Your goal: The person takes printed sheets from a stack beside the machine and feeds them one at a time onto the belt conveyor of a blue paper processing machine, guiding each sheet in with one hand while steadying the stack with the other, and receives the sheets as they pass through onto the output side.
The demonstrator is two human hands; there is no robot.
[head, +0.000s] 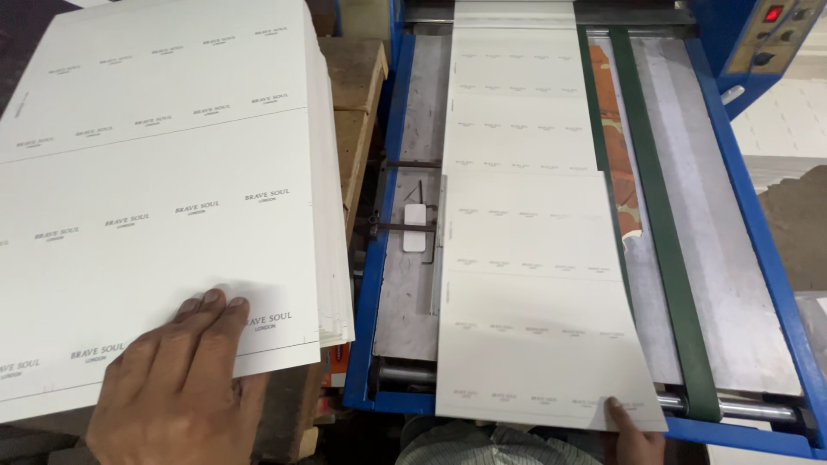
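A tall stack of white printed label sheets [164, 172] sits at the left. More white label sheets [525, 232] lie overlapped along the blue feeder. A small red display [774, 13] glows top right.

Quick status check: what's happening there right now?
Left hand flat on stacked white printed sheets. Right hand fingertip on white sheet on blue feeder machine. Nothing blocking.

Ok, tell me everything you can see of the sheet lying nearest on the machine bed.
The nearest sheet is white card with rows of small faint grey print. It lies flat on the blue-framed feed bed, its near edge overhanging the front roller. Its far end overlaps the next sheet up the line. A green belt runs along its right side. The right hand presses a fingertip on its near right corner.
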